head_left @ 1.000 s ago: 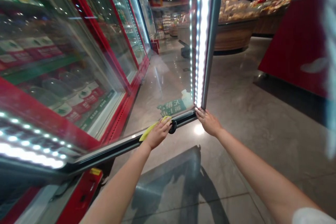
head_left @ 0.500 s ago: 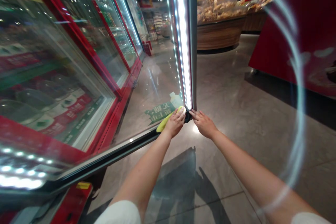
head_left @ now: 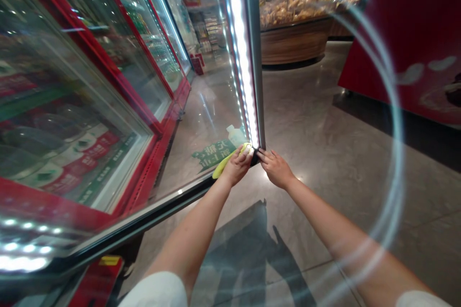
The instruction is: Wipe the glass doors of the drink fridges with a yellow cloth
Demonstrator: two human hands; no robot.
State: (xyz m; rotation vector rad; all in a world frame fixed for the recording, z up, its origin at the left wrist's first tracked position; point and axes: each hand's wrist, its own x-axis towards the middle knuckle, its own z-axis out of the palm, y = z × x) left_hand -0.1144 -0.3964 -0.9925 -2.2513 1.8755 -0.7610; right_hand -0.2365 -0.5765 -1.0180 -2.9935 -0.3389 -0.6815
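A glass door [head_left: 212, 120] of a refrigerated display case stands swung open in front of me, with a bright LED strip along its outer upright edge. At its lower outer corner my left hand [head_left: 236, 167] presses a yellow cloth [head_left: 223, 165] against the inside of the frame, fingers closed over it. My right hand [head_left: 276, 169] is on the other side of that corner, its outstretched fingertips touching the frame's outer edge. A green sticker with a bottle shape [head_left: 215, 153] is on the glass just beyond the cloth.
Red-framed fridge doors [head_left: 158, 127] run along the left, with large bottles [head_left: 68, 151] behind glass. A wooden display counter [head_left: 293, 43] piled with goods stands at the back. A red stand [head_left: 406, 43] is at the right. Grey tiled floor [head_left: 306, 120] lies below.
The view has shifted slightly, so everything sits a little farther left. The left hand and cloth stay at the door's lower corner; the right hand remains against its edge.
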